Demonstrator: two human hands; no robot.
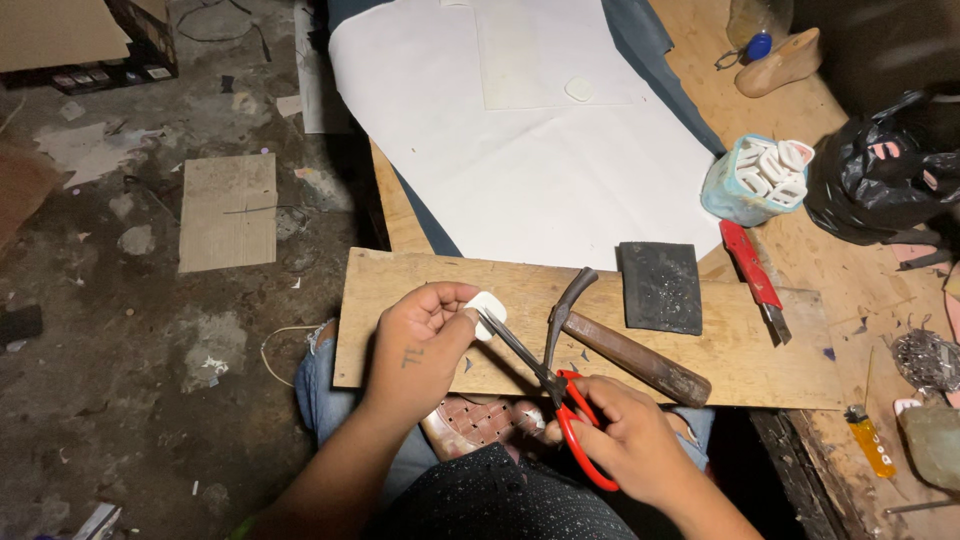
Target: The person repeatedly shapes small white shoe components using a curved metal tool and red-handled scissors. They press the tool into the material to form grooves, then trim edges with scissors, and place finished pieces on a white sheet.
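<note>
Fingers [452, 312] of the left hand [420, 345] pinch a white piece [488, 312]; right hand [625, 435] grips red-handled scissors [560, 400] cutting it.

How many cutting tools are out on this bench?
2: red-handled scissors in the right hand, trimming a white piece held by the left hand; a red utility knife beside the board. Others may be hidden.

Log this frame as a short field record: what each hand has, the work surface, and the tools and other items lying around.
left hand: pinches a small white piece over the board
right hand: holds red-handled scissors, blades at the white piece
surface: wooden board across the lap, against a workbench
on board: hammer, black block, red utility knife
on bench: white sheet, cup of white pieces, black bag, wooden shoe last, yellow lighter
</note>
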